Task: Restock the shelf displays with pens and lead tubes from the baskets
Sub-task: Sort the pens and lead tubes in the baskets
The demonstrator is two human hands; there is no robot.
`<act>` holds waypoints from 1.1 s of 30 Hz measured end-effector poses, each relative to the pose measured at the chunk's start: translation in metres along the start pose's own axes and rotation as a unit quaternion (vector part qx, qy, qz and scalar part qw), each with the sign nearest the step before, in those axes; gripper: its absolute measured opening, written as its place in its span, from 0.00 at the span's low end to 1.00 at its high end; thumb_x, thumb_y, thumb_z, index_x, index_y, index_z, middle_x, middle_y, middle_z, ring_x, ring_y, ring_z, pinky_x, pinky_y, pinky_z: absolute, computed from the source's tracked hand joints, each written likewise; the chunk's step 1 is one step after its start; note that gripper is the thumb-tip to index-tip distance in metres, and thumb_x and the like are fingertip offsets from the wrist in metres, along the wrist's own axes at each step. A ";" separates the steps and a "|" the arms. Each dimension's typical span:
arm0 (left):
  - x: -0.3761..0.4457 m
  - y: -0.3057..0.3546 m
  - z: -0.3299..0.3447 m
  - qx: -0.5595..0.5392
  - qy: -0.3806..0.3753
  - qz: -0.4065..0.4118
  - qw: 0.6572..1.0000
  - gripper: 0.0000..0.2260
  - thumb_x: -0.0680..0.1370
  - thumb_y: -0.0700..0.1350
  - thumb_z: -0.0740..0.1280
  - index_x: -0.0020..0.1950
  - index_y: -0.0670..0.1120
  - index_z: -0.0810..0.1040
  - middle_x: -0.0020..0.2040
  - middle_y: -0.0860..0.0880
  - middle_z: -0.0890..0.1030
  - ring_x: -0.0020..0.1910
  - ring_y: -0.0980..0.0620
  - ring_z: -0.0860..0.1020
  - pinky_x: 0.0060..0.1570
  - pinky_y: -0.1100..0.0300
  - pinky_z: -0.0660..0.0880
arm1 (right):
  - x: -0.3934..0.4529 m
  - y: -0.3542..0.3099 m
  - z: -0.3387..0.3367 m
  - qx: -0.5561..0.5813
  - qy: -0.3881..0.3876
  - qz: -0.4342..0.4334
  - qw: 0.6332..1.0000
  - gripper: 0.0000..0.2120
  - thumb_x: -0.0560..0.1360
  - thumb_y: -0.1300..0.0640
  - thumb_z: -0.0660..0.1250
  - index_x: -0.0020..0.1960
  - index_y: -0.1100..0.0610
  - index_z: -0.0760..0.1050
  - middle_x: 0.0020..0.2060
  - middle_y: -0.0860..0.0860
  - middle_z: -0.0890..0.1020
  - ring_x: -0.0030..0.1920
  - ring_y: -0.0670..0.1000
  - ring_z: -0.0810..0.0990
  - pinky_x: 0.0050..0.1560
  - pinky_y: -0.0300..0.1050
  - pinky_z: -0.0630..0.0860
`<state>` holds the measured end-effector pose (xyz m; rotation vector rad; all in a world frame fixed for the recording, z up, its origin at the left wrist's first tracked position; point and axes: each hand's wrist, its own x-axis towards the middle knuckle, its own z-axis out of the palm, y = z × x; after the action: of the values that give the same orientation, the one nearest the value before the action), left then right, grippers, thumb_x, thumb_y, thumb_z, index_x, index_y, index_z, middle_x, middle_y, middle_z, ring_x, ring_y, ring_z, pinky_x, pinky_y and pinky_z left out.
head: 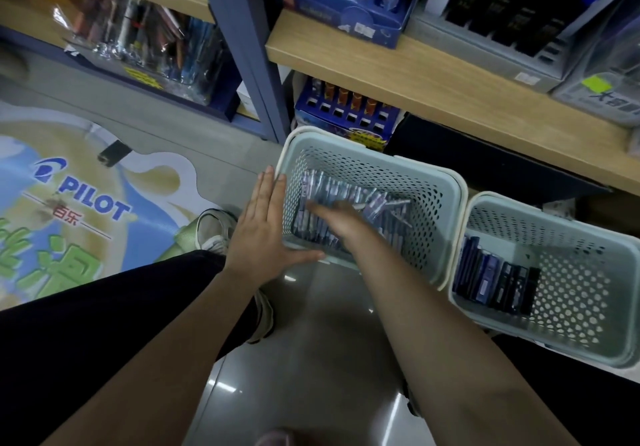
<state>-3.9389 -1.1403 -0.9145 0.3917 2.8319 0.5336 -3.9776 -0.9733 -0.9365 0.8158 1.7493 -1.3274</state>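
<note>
Left hand (263,234), fingers straight and together, lies flat against the outer wall of the left basket (433,200). Right hand (337,219) reaches onto the packaged pens (346,193) inside; blur hides its grip. Lead tubes (495,283) fill the adjacent right basket (571,310).

Glossy grey tiled floor (311,359) reflects overhead light; a Pilot floor sticker (79,203) lies at nine o'clock; wooden shelves (433,75) on a blue upright (242,40) at twelve.
</note>
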 end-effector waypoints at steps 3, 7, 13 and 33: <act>0.001 0.001 0.001 -0.019 0.005 -0.004 1.000 0.61 0.63 0.79 0.60 0.82 0.41 0.47 0.83 0.43 0.46 0.82 0.46 0.47 0.78 0.46 0.55 | 0.005 -0.004 0.008 0.055 0.012 0.012 0.998 0.47 0.73 0.37 0.72 0.80 0.58 0.54 0.78 0.57 0.62 0.75 0.61 0.66 0.70 0.58 0.67; 0.002 -0.001 0.005 -0.025 0.026 0.004 0.999 0.60 0.63 0.75 0.68 0.82 0.40 0.50 0.83 0.41 0.49 0.82 0.44 0.49 0.78 0.45 0.56 | 0.015 -0.007 0.015 0.076 0.035 0.009 0.996 0.43 0.73 0.43 0.75 0.78 0.59 0.58 0.75 0.58 0.68 0.72 0.61 0.70 0.65 0.53 0.71; 0.003 -0.003 0.010 -0.037 0.048 0.015 0.998 0.59 0.63 0.72 0.72 0.81 0.40 0.52 0.82 0.40 0.50 0.81 0.43 0.51 0.76 0.40 0.61 | 0.025 -0.010 0.010 0.072 0.015 0.013 0.997 0.37 0.70 0.41 0.76 0.71 0.58 0.72 0.68 0.55 0.77 0.65 0.60 0.77 0.56 0.50 0.73; 0.004 -0.002 0.012 -0.041 0.058 0.026 0.997 0.58 0.64 0.73 0.72 0.81 0.39 0.54 0.82 0.38 0.51 0.81 0.40 0.51 0.76 0.40 0.60 | 0.028 -0.018 0.014 0.082 -0.008 0.008 0.997 0.17 0.71 0.51 0.78 0.42 0.60 0.73 0.44 0.58 0.82 0.49 0.59 0.82 0.52 0.56 0.80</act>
<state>-3.9397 -1.1369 -0.9264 0.4346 2.9042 0.7027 -4.0045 -0.9903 -0.9547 0.9049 1.6326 -1.4777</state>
